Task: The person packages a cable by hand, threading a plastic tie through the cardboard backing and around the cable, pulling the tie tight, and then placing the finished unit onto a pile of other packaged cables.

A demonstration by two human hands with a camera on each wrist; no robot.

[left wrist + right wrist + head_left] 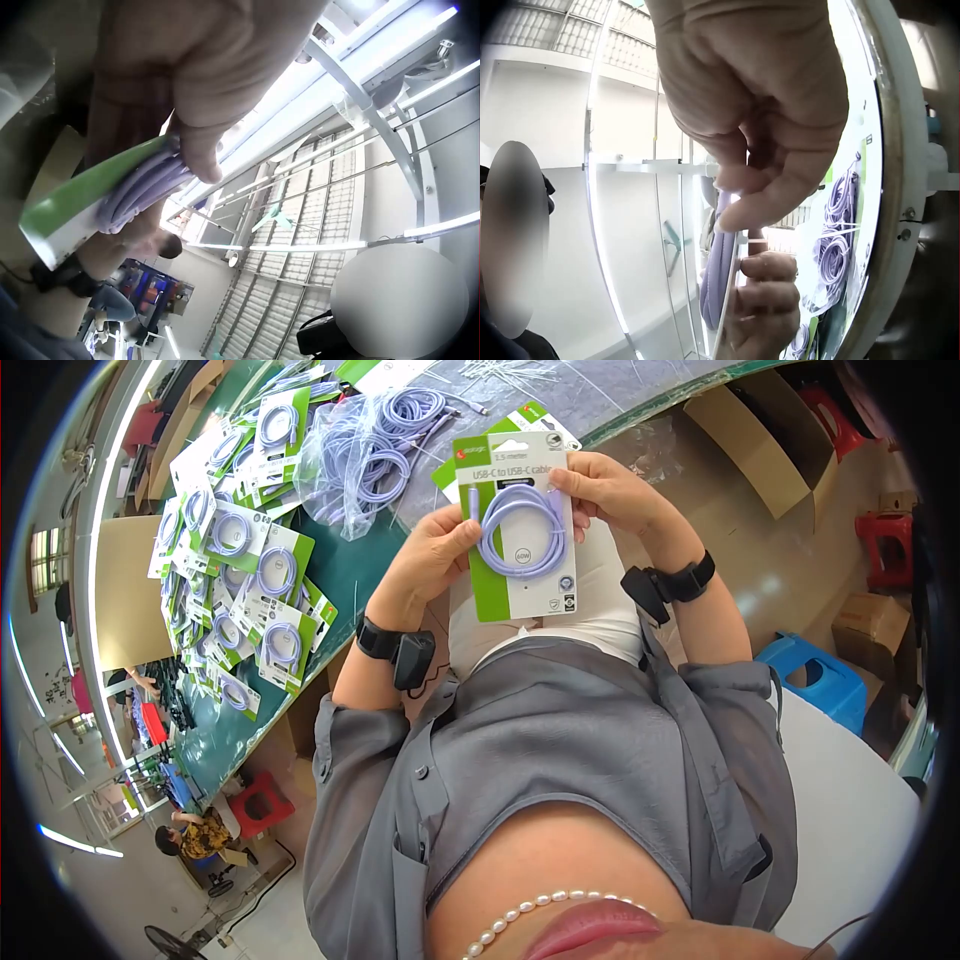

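A white and green retail card (pixel 528 598) labelled USB-C to USB-C cable faces up in front of the lap in the head view. A coiled lilac cable (pixel 487 552) lies against its front. My left hand (pixel 430 555) holds the card's left edge, thumb on the front and the other fingers behind it. At the upper right edge, my right hand (pixel 615 495) pinches card and cable end between thumb and fingers. In the right wrist view the right thumb and finger (pixel 761 199) close over the lilac cable (pixel 720 277), with left fingers (pixel 765 300) behind the card.
Many carded lilac cables (pixel 277 572) are heaped on the green table (pixel 345 575) to the left. A clear plastic bag (pixel 340 455) of loose coiled cables lies by them. Another green and white card (pixel 535 415) is just beyond the held one. A blue stool (pixel 820 685) stands at right.
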